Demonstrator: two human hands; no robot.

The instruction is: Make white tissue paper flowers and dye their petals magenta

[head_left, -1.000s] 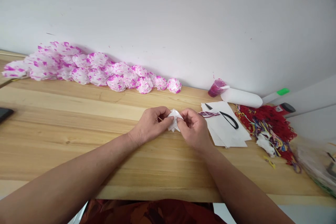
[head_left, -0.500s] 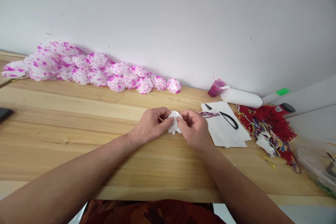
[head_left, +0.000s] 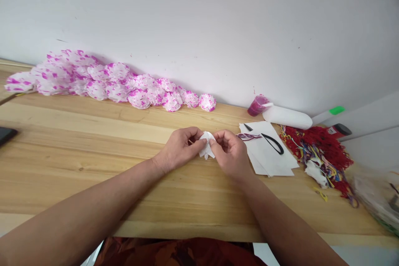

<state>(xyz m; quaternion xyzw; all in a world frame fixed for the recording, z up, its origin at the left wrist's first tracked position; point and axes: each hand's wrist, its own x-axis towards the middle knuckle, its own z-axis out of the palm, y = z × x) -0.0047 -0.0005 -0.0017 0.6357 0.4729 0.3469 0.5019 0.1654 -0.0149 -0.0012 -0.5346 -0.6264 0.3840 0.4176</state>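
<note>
Between my two hands, over the middle of the table, is a small piece of white tissue paper, gathered and spread into a fan-like shape. My left hand pinches its left side between thumb and fingers. On the other side my right hand grips the paper the same way. Just right of my right hand lie flat white sheets, with a black-handled tool, partly hidden, and some purple-and-white threads on top.
Along the wall runs a row of white paper flowers with magenta spots. A cup of magenta liquid and a white cylinder stand and lie at the back right, near a heap of red yarn. A dark object sits far left.
My hands keep almost the same place and hold on the white tissue paper. The view has shifted very slightly; nothing else has visibly moved.
</note>
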